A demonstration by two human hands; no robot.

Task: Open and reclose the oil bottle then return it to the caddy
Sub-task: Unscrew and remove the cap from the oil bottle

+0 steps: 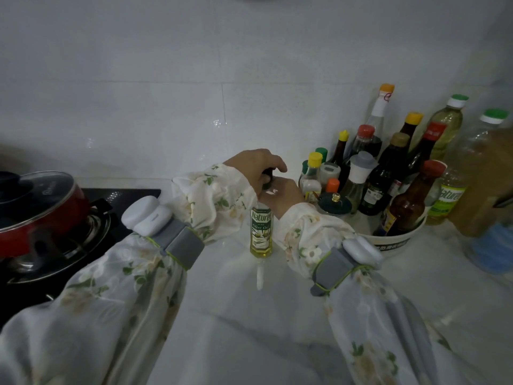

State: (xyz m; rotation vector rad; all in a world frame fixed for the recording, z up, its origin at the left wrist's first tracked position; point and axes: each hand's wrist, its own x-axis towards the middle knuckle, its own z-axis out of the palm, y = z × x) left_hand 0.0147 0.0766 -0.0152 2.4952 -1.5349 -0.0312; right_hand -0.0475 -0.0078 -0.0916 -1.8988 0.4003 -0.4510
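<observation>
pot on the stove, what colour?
Red pot with a glass lid and dark knob; clearest at the left of the head view.

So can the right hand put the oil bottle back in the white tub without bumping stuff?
Probably yes, but it's tight. The right hand is beside the caddy, yet crowded bottles fill it; the oil bottle needs a gap.

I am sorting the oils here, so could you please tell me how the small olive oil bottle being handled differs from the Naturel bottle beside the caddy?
The small olive oil bottle stands alone on the counter in front of the caddy; the Naturel bottle stands to the right of the caddy. The small one is held at its top by the left hand and right hand; the other is untouched. The other is wider. Both are upright, hold yellowish oil and carry green Naturel labels.
</observation>
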